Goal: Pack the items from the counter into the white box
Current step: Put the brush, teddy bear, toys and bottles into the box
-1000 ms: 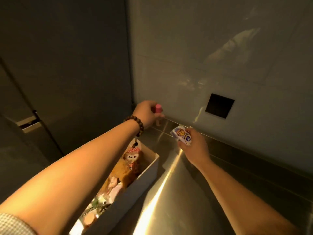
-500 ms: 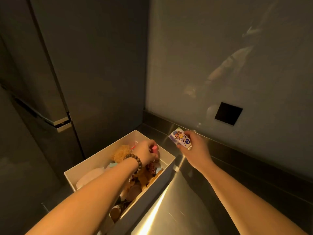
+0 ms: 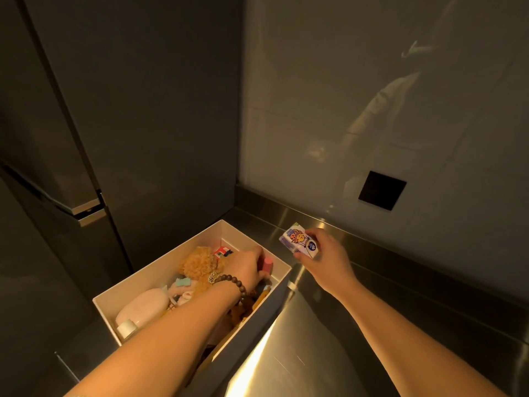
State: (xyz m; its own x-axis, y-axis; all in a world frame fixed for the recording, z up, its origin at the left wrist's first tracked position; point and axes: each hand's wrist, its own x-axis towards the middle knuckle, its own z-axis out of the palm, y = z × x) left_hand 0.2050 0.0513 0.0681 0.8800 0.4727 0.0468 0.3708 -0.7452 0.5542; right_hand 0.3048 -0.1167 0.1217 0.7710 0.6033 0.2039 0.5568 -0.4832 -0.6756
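The white box (image 3: 160, 269) stands at the left end of the steel counter (image 3: 323, 333). It holds a fuzzy brown plush toy (image 3: 200, 263), a pale pink bottle (image 3: 143, 306) and several small items. My left hand (image 3: 247, 269), with a bead bracelet on the wrist, reaches into the box and grips a small pink tube (image 3: 267, 265) near the right wall. My right hand (image 3: 326, 253) hovers above the counter just right of the box and holds a small white-and-purple carton (image 3: 299, 244) with a cartoon figure.
A tall dark cabinet (image 3: 143, 124) rises behind and left of the box. A glossy wall panel (image 3: 372, 110) with a black square socket (image 3: 382, 190) backs the counter. A raised steel lip (image 3: 357, 239) runs along the wall.
My left hand carried the pink tube from the back of the counter down into the box. My right hand kept the carton and drifted slightly toward the box.
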